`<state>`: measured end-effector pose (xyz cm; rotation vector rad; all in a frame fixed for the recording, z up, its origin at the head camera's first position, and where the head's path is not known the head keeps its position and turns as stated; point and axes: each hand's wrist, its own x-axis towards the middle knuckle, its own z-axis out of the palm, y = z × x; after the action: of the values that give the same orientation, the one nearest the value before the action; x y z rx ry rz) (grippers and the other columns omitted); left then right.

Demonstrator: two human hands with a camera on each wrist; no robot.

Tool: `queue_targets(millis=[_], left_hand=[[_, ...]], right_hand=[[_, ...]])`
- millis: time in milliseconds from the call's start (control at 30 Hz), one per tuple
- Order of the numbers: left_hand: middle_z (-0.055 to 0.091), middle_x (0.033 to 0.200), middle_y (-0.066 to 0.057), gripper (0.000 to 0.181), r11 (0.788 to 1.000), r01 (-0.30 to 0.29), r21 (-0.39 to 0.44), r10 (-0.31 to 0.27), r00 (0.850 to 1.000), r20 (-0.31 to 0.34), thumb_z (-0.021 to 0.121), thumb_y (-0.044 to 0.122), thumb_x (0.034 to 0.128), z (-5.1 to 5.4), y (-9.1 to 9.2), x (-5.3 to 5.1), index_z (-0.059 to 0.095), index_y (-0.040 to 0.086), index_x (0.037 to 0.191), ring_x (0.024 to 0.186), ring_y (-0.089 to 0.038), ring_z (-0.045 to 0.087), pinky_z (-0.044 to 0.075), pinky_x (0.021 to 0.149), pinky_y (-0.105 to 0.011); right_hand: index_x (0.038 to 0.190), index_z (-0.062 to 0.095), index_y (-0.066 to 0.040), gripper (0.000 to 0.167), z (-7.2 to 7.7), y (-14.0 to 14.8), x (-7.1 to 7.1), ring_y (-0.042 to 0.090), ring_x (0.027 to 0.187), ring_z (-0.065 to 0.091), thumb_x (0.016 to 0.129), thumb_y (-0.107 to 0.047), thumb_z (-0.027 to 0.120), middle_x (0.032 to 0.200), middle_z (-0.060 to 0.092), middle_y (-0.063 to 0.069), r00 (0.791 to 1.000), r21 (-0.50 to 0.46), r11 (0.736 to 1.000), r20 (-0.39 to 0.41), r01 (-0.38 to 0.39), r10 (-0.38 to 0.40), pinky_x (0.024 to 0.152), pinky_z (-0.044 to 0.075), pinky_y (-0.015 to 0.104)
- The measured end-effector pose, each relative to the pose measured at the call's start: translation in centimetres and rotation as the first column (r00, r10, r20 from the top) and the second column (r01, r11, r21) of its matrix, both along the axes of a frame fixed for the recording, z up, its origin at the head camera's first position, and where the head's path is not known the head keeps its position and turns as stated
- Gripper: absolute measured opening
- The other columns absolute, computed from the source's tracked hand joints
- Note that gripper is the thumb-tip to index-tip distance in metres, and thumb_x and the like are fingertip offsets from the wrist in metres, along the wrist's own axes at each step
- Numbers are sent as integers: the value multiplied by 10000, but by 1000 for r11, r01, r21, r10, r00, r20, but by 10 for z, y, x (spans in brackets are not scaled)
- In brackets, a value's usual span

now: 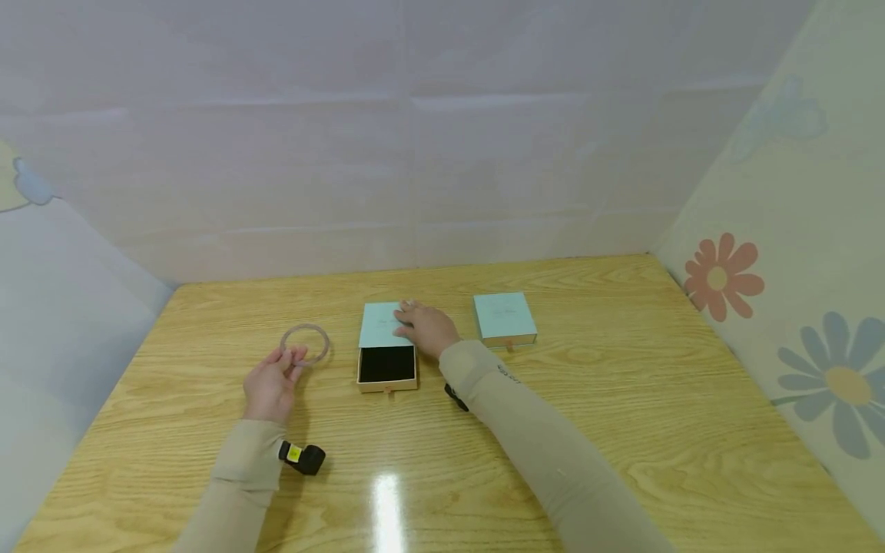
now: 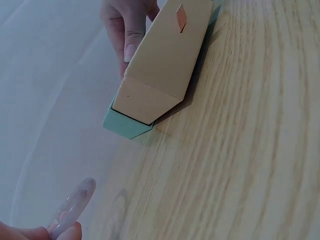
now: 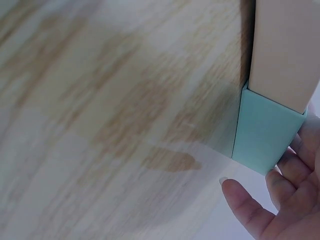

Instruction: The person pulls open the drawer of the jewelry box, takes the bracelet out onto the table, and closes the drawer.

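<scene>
My left hand [image 1: 270, 389] pinches a pale translucent bangle [image 1: 305, 326] between thumb and fingertips, left of a small drawer box. In the left wrist view only part of the bangle [image 2: 75, 205] shows. The box's light turquoise sleeve [image 1: 377, 324] lies at the back, and its tan drawer [image 1: 387, 387] is pulled out toward me, showing a black lining [image 1: 386, 364]. The right hand [image 1: 430, 329] rests its fingers on the right part of the sleeve. In the right wrist view its thumb [image 3: 245, 205] stands apart from the sleeve [image 3: 265, 132].
A second turquoise box [image 1: 503, 315], closed, stands to the right on the wood-grain table [image 1: 622, 399]. A pale wall covering [image 1: 415, 184] rises behind the table, and a flower-printed one [image 1: 774, 322] borders the right side.
</scene>
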<state>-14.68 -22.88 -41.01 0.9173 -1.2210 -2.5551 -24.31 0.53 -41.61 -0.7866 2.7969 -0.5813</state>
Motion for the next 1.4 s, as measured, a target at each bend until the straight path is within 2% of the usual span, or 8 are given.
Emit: queue_targets(millis=[233, 367, 467, 600, 800, 933, 1100, 1400], left_hand=[[598, 780, -29, 122, 998, -2, 65, 2, 1000, 0, 387, -12, 1010, 2, -3, -5, 410, 26, 1124, 785, -89, 658, 475, 934, -201], [595, 780, -26, 240, 998, 19, 52, -19, 1000, -1, 374, -10, 1016, 3, -6, -9, 384, 0, 1255, 797, -82, 651, 462, 950, -198], [582, 817, -34, 282, 999, 19, 36, -19, 1000, -2, 375, -22, 1014, 3, -7, -12, 358, -16, 1296, 793, -84, 646, 481, 918, -183], [584, 826, -45, 268, 998, 1, 69, -1, 1000, 12, 389, -25, 1008, 4, -10, -16, 358, 13, 1271, 785, -98, 652, 501, 865, -168], [595, 840, -31, 534, 995, 47, 87, -50, 998, 39, 375, 18, 1019, 8, -14, -17, 204, 35, 1525, 858, -85, 645, 477, 899, -154], [605, 832, -31, 531, 995, 37, 87, -43, 997, 61, 391, 23, 1019, 10, -16, -19, 237, 38, 1526, 890, -93, 642, 469, 922, -165], [596, 804, -11, 531, 998, 50, 46, -54, 996, 75, 387, 26, 1022, 11, -18, -21, 231, 32, 1529, 917, -87, 633, 457, 940, -168], [586, 797, -13, 521, 999, 43, 30, -46, 995, 88, 392, 14, 1020, 13, -21, -25, 258, 33, 1523, 858, -78, 639, 476, 906, -159]], right_hand=[[1443, 456, -105, 500, -1, 1, 0, 210, 1429, 268, 992, -307, 530, 1540, 330, 57, 1000, -5, 1000, 14, 9, -9, 1129, 304, 370], [1447, 450, -107, 503, -3, 1, 0, 209, 1431, 263, 992, -310, 528, 1541, 328, 63, 1000, -4, 1000, 11, 10, -10, 1134, 294, 365], [1445, 451, -105, 502, -3, 1, 0, 212, 1431, 263, 991, -303, 531, 1541, 329, 65, 1000, -13, 1000, 15, 12, -12, 1137, 289, 366], [1445, 450, -103, 500, -1, 1, 1, 214, 1431, 263, 991, -296, 532, 1541, 327, 66, 1000, -24, 1000, 25, 13, -12, 1137, 287, 366], [1442, 455, -99, 501, 1, 1, 2, 219, 1432, 261, 990, -300, 534, 1540, 329, 63, 999, -22, 1000, 35, 10, -9, 1139, 284, 367], [1443, 458, -101, 498, 0, 1, 2, 213, 1432, 262, 993, -303, 532, 1541, 327, 48, 999, -22, 1000, 36, 12, -11, 1137, 289, 364], [1441, 460, -107, 500, -3, 0, 1, 204, 1432, 264, 990, -309, 535, 1538, 326, 34, 1000, -26, 1000, 25, 14, -14, 1137, 289, 353], [1441, 460, -105, 500, -3, 2, 1, 203, 1432, 263, 990, -308, 533, 1538, 326, 36, 999, -26, 1000, 27, 18, -17, 1138, 287, 351]])
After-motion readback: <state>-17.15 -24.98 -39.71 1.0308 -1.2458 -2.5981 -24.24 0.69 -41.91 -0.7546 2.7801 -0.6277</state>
